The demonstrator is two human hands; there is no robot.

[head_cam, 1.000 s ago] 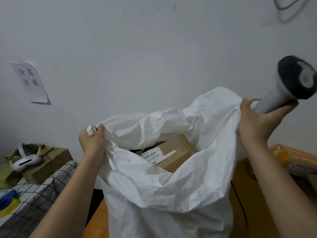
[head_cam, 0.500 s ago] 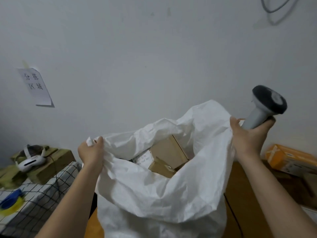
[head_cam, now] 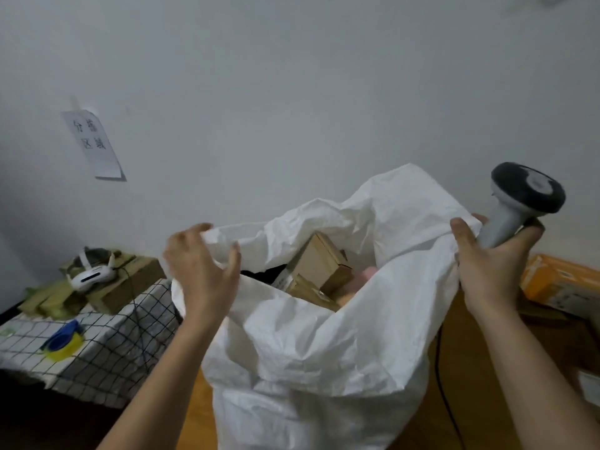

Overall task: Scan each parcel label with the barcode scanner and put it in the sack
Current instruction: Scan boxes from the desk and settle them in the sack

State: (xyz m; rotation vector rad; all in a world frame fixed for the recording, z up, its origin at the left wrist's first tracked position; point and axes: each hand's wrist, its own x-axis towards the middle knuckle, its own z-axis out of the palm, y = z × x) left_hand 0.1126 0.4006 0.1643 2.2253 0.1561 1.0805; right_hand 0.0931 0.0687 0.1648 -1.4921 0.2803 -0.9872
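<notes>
A paper sign taped to the wall read 分拣区域 in handwriting. The label on a cardboard parcel in the sack was too blurred to read.

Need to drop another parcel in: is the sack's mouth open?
Open: the sack mouth gapes, with cardboard parcels visible inside.

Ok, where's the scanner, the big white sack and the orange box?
barcode scanner (head_cam: 527, 193), head view, on its dark round head.
white sack (head_cam: 311, 345), head view, on its front wall.
orange box (head_cam: 561, 280), head view, on its top face.
</notes>
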